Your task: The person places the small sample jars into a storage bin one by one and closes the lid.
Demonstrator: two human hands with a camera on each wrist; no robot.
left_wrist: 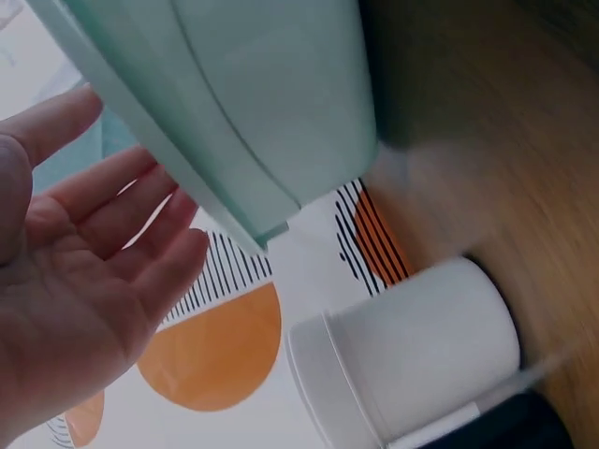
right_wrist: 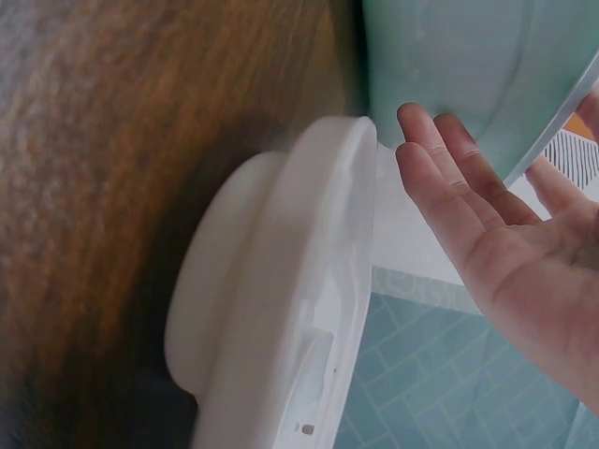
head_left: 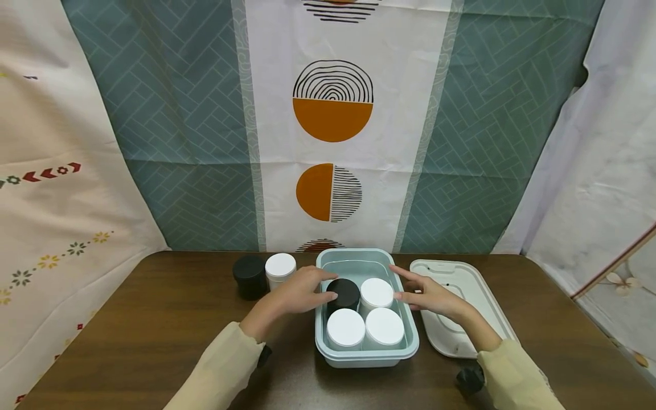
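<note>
four jars in the bin [head_left: 407,333], two outside; left hand [head_left: 299,291] and right hand [head_left: 427,296] spread.

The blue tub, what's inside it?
Inside the blue tub sit four jars: three with white lids and one with a black lid. The lids hide what's in the jars.

The bin [head_left: 407,336] holds four jars packed against one another in its near half; its far half [head_left: 353,266] is open. The left hand [head_left: 299,293] spans the bin's left rim, fingers over the black jar [head_left: 343,292]. The right hand [head_left: 427,296] sits at the right rim, above the gap between bin and white lid [head_left: 463,307]. Left of the bin, a black jar [head_left: 249,276] and a white jar [head_left: 280,269] stand touching. The near-left worktop [head_left: 154,341] is open.
</note>
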